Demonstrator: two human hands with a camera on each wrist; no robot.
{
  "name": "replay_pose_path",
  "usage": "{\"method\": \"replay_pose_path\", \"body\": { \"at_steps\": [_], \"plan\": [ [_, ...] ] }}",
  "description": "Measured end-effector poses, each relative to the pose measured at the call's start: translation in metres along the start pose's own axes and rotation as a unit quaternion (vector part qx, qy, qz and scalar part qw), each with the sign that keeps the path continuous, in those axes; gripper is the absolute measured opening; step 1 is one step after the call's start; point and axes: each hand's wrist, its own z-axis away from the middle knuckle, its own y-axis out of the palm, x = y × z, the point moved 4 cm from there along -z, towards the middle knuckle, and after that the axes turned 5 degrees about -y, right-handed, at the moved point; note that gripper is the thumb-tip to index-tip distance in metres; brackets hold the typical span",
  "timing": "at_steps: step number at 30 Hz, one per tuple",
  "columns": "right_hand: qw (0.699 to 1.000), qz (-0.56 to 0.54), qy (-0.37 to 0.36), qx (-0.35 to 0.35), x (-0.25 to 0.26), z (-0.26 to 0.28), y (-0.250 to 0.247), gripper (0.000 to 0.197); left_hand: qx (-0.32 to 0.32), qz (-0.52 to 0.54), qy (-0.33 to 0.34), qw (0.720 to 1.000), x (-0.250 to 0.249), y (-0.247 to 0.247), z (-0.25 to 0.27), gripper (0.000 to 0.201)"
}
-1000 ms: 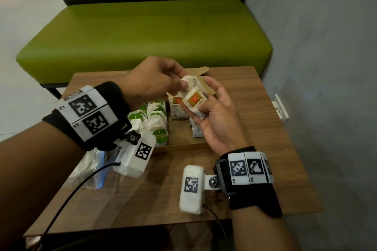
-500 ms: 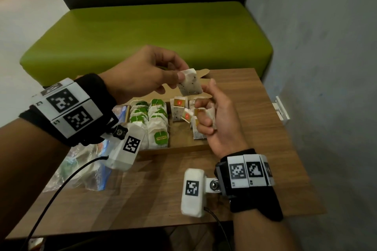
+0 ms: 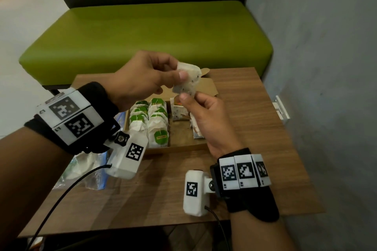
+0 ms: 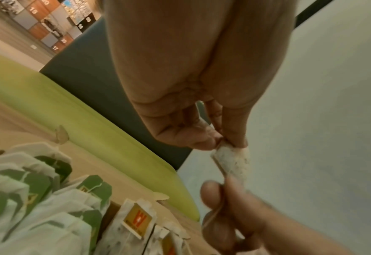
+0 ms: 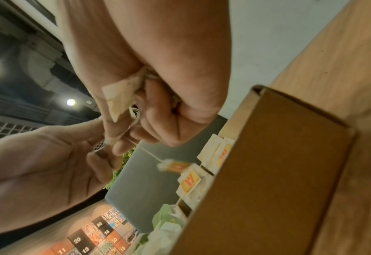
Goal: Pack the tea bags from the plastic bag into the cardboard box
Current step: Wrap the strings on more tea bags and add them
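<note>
The green tag on the front tea bag in the cardboard box reads "TWININGS". An orange-yellow tag on another tea bag shows a large "W". Cabinet doors in the background carry the numbers 15, 17, 18 and 20, and in the right wrist view 11, 13, 14, 15 and 20.
</note>
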Motion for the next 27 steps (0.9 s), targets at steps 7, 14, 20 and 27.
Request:
{"method": "replay_pose_path", "body": {
  "at_steps": [7,14,20,27],
  "plan": [
    [0.997,0.071,-0.013,0.011,-0.001,0.0,0.002,0.019,0.032,0.074,-0.002,0.997,-0.003,-0.007,0.003,0.016],
    [0.998,0.068,0.002,-0.009,-0.002,-0.002,-0.002,0.016,0.086,-0.011,0.008,0.996,-0.003,-0.001,0.01,0.026],
    [0.985,-0.152,0.083,-0.005,0.008,0.002,-0.002,0.016,0.093,-0.135,0.037,0.986,0.002,0.002,0.014,0.03],
    [0.979,-0.165,0.116,-0.022,0.004,-0.001,-0.006,0.016,0.007,-0.313,0.052,0.948,0.002,-0.005,0.013,0.018]
  ]
}}
